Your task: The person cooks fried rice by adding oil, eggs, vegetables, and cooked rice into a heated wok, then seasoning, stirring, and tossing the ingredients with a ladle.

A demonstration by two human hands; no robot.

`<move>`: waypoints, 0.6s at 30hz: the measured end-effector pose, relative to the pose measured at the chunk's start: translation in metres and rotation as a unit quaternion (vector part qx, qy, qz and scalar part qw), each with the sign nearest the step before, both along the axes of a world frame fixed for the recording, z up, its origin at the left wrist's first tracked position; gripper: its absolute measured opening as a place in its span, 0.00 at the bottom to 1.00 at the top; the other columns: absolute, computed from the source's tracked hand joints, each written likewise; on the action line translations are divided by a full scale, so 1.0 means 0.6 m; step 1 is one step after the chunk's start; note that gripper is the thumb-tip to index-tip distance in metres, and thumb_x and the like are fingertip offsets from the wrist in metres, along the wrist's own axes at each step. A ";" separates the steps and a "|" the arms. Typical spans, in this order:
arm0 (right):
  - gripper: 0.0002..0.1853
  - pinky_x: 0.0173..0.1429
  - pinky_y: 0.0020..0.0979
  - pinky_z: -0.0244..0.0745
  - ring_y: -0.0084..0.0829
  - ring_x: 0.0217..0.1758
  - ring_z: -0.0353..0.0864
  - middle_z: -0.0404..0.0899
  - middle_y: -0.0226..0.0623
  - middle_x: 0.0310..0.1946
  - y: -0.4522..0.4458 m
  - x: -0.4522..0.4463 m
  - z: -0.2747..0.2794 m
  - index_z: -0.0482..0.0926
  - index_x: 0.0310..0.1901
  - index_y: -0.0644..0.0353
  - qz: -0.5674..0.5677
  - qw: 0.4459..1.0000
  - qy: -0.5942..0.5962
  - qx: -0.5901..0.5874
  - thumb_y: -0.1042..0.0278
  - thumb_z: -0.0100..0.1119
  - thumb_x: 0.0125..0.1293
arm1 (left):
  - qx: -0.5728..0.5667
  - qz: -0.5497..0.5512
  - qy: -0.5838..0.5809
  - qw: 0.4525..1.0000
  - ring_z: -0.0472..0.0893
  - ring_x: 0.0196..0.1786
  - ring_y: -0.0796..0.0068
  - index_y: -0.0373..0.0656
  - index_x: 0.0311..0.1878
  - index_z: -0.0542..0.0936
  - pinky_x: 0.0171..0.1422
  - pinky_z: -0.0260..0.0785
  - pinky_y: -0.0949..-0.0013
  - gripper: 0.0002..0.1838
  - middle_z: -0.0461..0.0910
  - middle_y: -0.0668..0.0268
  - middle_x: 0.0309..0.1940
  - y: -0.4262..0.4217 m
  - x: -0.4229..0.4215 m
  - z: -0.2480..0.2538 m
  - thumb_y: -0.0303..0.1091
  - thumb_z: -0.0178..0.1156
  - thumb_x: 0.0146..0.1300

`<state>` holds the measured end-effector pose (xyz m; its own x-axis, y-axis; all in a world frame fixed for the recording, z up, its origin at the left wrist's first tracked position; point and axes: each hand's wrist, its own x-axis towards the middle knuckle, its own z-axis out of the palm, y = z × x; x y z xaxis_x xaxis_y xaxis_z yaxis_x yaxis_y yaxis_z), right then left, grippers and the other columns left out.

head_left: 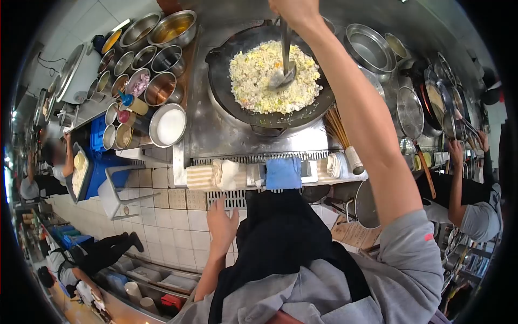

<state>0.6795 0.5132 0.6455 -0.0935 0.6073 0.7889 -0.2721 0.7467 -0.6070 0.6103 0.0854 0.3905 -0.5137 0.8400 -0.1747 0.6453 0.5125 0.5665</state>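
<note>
Fried rice [259,75] with bits of egg and green lies spread in a large dark wok [221,92] on the stove. High at the top edge, my right hand [295,9] is closed around the handle of a ladle [286,48], partly cut off by the frame. The ladle's bowl rests in the rice, right of the middle. Low in front of the stove, my left hand [221,224] hangs free with its fingers apart, holding nothing. Nearest to it are the folded cloths [226,174] on the stove's front ledge.
Metal bowls [174,29] and a pot of white granules [168,125] crowd the left counter. A bamboo brush [345,140] leans right of the wok. A strainer [411,113] and pans lie farther right. Other people work at both sides; a grey stool [116,194] stands left.
</note>
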 end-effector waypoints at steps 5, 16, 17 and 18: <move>0.14 0.19 0.23 0.59 0.16 0.16 0.67 0.66 0.21 0.15 -0.016 0.024 -0.066 0.67 0.22 0.54 0.082 0.994 0.046 -0.052 0.79 0.54 0.63 | -0.115 -0.071 -0.103 0.985 0.80 0.48 0.45 0.40 0.55 0.76 0.53 0.72 0.51 0.25 0.80 0.46 0.43 -0.023 0.058 -0.087 0.38 0.66 0.56; 0.18 0.23 0.31 0.54 0.21 0.14 0.52 0.57 0.25 0.12 -0.040 0.156 -0.073 0.63 0.17 0.53 -0.041 0.971 0.137 -0.190 0.71 0.55 0.64 | -0.144 -0.323 -0.157 0.922 0.79 0.52 0.46 0.42 0.58 0.75 0.58 0.71 0.50 0.26 0.79 0.45 0.46 0.107 0.218 -0.266 0.42 0.59 0.58; 0.18 0.23 0.31 0.53 0.21 0.14 0.52 0.57 0.24 0.12 -0.012 0.132 -0.089 0.63 0.17 0.53 -0.024 0.967 0.164 -0.192 0.71 0.55 0.64 | -0.150 -0.344 -0.136 0.917 0.79 0.54 0.48 0.41 0.58 0.75 0.58 0.71 0.50 0.26 0.80 0.46 0.46 0.127 0.239 -0.278 0.41 0.58 0.57; 0.18 0.23 0.31 0.53 0.21 0.14 0.51 0.57 0.24 0.12 0.003 0.122 -0.094 0.63 0.17 0.53 -0.003 0.963 0.189 -0.193 0.70 0.55 0.64 | -0.156 -0.363 -0.115 0.911 0.78 0.55 0.49 0.40 0.58 0.75 0.59 0.71 0.50 0.25 0.80 0.46 0.45 0.146 0.260 -0.302 0.40 0.57 0.57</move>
<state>0.7530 0.5149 0.5889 0.1613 0.8621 0.4804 -0.5247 0.4872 -0.6981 0.7664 0.1728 0.2093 0.2379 0.8350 -0.4962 0.7606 0.1575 0.6298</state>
